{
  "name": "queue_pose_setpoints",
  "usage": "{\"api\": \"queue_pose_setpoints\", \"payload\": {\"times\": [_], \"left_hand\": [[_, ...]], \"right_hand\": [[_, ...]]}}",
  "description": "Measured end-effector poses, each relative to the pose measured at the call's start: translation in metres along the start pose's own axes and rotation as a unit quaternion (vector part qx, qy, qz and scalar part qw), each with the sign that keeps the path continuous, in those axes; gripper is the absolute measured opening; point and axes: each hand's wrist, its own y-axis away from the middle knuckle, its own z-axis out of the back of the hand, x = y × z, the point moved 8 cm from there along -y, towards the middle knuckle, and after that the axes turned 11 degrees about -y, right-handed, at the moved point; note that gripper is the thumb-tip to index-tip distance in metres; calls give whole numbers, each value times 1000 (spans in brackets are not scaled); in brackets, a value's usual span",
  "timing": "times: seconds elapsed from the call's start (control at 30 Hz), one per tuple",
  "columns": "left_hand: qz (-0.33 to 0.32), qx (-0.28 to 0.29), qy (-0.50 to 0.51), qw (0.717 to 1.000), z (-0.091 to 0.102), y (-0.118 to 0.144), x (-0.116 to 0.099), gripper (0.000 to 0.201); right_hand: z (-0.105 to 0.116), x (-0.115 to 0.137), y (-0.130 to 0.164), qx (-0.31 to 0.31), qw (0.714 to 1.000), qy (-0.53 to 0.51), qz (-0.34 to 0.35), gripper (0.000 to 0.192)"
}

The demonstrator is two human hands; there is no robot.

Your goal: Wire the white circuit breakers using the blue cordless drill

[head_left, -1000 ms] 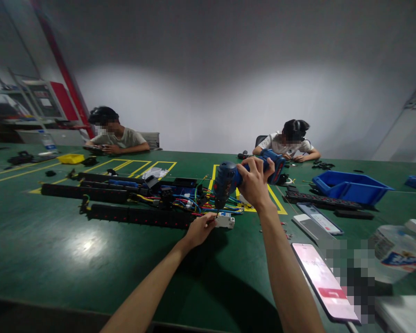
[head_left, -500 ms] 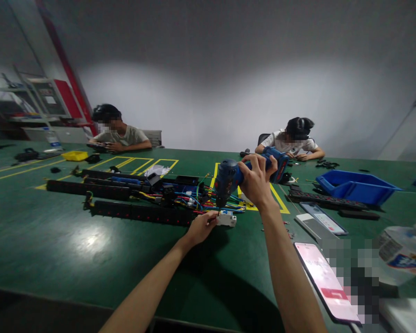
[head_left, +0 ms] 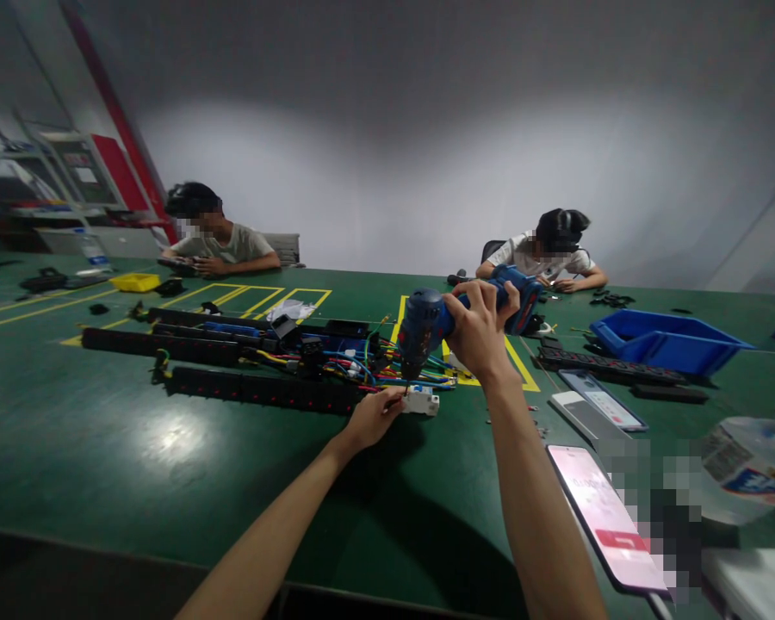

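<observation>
My right hand (head_left: 481, 331) is wrapped round the grip of a blue cordless drill (head_left: 421, 331), which points down. Its bit meets the left end of a white circuit breaker (head_left: 423, 401) lying on the table. At that same end my left hand (head_left: 378, 412) is closed, fingertips pinching the breaker's edge and perhaps a wire; the fingers partly hide this. Just beyond my left hand runs a black power strip (head_left: 264, 392) with red marks, one of several. Coloured wires (head_left: 355, 368) spread out behind the breaker.
On the green table (head_left: 168, 491) to the right lie a lit phone (head_left: 604, 517), another phone (head_left: 604, 400), a blue bin (head_left: 672, 344) and a plastic container (head_left: 746, 469). A yellow tray (head_left: 134, 282) stands at the far left. Two people (head_left: 223, 237) sit across the table.
The view has shifted slightly. The drill stays over the breaker's left end, and both hands keep their hold.
</observation>
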Motion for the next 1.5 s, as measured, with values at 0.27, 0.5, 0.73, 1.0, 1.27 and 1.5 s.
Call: {"api": "queue_pose_setpoints", "payload": {"times": [0.27,0.5,0.73,1.0,1.27,1.5], "left_hand": [[10,-2,-35,999,2,1,0,37],[22,1,-60,998,4,3,-1,28],[20,-1,-35,999,3,2,1,22],[15,-3,-20,1000,4,2,-1,21],[23,-7,-11,1000,4,2,-2,21],[19,-10,-10,1000,5,3,-3,20]], "right_hand": [[1,4,-1,1,1000,-10,1,41],[1,3,0,2,1000,-4,4,44],[2,3,0,0,1000,-5,3,43],[4,7,0,2,1000,-6,9,47],[4,10,-1,10,1000,-1,17,48],[4,7,-1,6,1000,1,9,47]]}}
